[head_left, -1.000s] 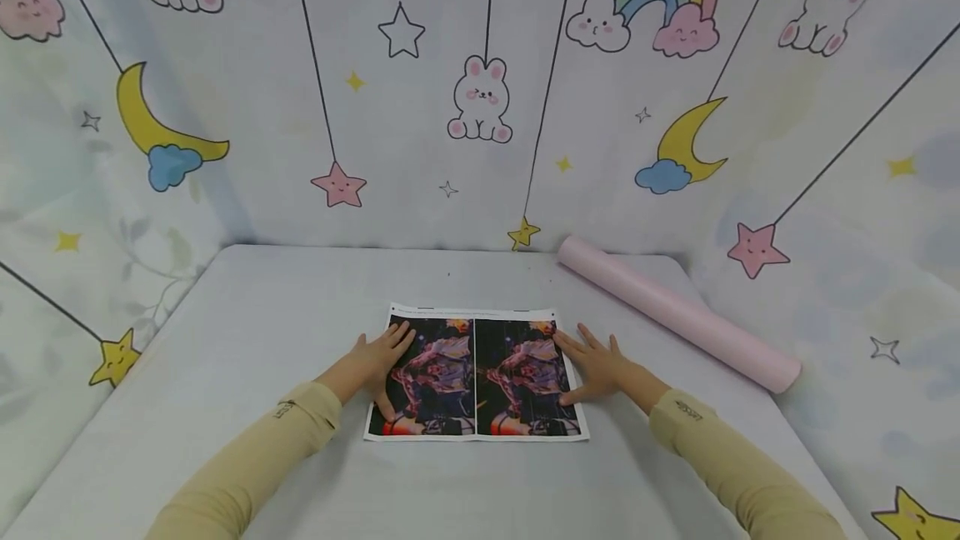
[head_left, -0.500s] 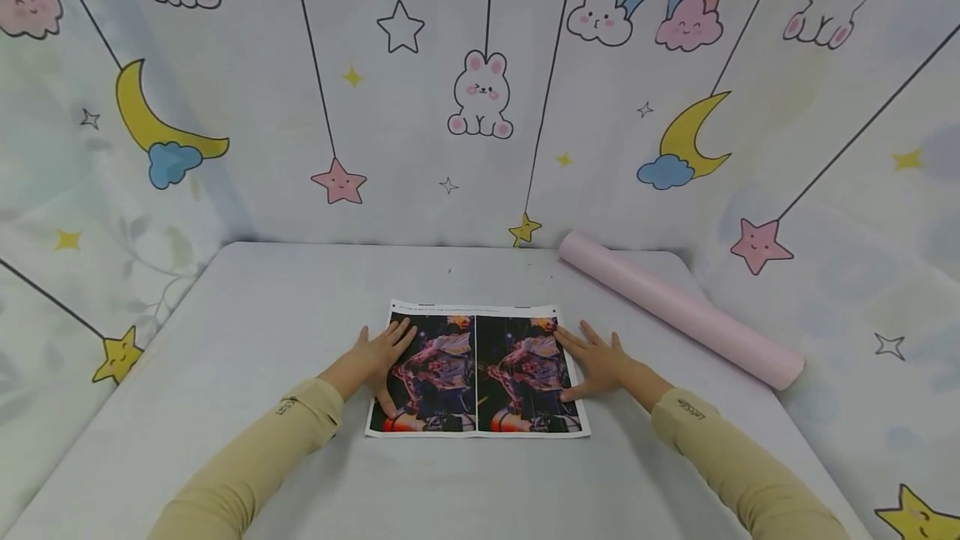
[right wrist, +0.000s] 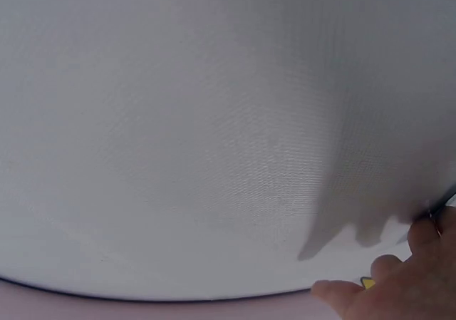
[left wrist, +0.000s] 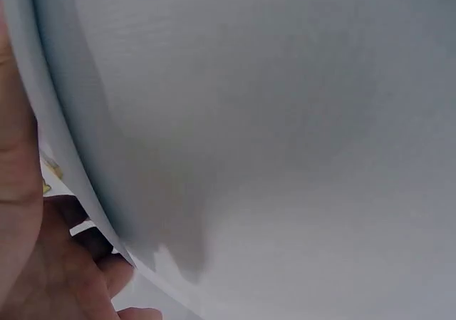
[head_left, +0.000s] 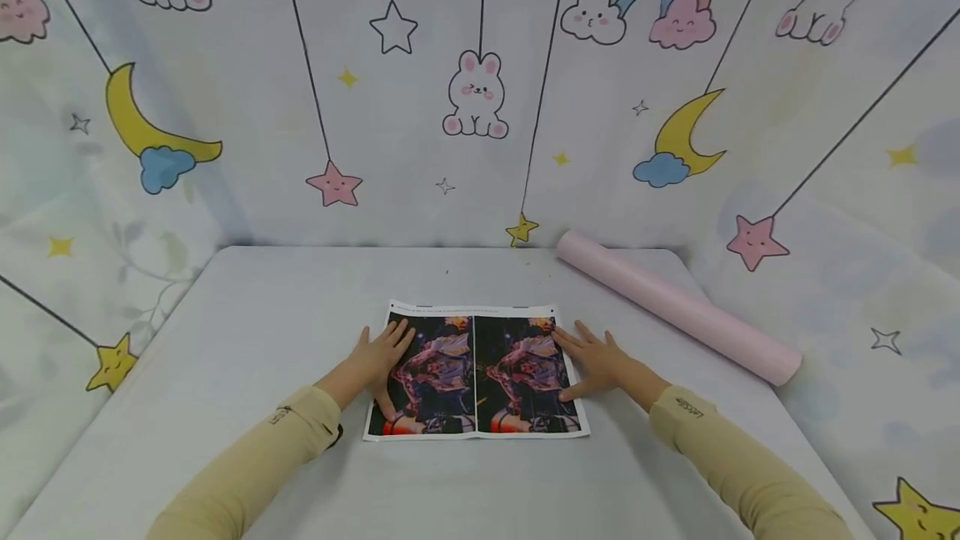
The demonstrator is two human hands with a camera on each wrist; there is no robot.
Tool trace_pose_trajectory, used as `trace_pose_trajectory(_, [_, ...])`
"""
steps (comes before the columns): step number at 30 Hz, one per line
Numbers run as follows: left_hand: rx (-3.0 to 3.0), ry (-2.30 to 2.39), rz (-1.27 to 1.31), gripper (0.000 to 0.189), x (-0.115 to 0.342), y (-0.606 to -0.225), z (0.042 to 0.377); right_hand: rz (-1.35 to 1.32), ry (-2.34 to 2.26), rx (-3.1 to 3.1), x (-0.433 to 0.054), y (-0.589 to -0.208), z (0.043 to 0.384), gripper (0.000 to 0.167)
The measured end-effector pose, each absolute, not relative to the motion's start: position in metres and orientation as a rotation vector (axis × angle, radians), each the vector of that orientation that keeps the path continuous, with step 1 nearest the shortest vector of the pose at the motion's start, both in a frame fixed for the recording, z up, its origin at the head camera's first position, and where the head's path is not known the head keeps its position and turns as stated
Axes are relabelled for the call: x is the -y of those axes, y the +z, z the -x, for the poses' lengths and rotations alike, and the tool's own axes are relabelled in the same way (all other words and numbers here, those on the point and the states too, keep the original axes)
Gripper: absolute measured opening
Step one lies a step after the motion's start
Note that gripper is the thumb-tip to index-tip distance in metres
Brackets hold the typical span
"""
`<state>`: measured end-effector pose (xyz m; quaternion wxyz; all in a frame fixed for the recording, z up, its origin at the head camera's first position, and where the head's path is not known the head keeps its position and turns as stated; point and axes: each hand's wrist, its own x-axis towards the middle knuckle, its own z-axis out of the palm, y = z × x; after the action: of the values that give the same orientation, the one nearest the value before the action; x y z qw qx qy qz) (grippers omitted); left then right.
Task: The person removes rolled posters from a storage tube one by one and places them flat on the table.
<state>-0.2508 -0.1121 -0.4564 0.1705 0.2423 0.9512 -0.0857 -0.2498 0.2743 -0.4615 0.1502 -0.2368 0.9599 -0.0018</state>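
A printed sheet with a white border and two matching dark, colourful pictures side by side lies flat on the white table. My left hand rests on its left edge, fingers spread and thumb toward the near side. On the right edge lies my right hand, fingers and thumb spread, fingertips touching the paper. In the left wrist view the left hand shows at the lower left beside the paper's edge. The right wrist view catches part of the right hand at the lower right.
A pink roll lies slantwise along the right back edge of the table. Behind and at both sides hangs a white cloth printed with rabbits, stars, moons and a rainbow.
The head view has shifted slightly. Both hands and the printed sheet stay in the same places.
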Motion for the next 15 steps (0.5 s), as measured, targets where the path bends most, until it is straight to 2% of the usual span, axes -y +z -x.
trace_pose_trajectory(9, [-2.767,-0.384,-0.74,0.126,0.1,-0.449,0.245,0.767,0.188,-2.824,-0.265,-0.461,0.255,0.117])
trace_pose_trajectory(11, [-2.818,-0.422,-0.777,0.106,0.094,-0.445,0.244,0.756,0.187,-2.843,-0.261,-0.461,0.254,0.118])
trace_pose_trajectory(15, [-2.979,-0.422,-0.926,0.031,0.078,-0.44,0.24,0.731,0.168,-2.884,-0.248,-0.461,0.249,0.118])
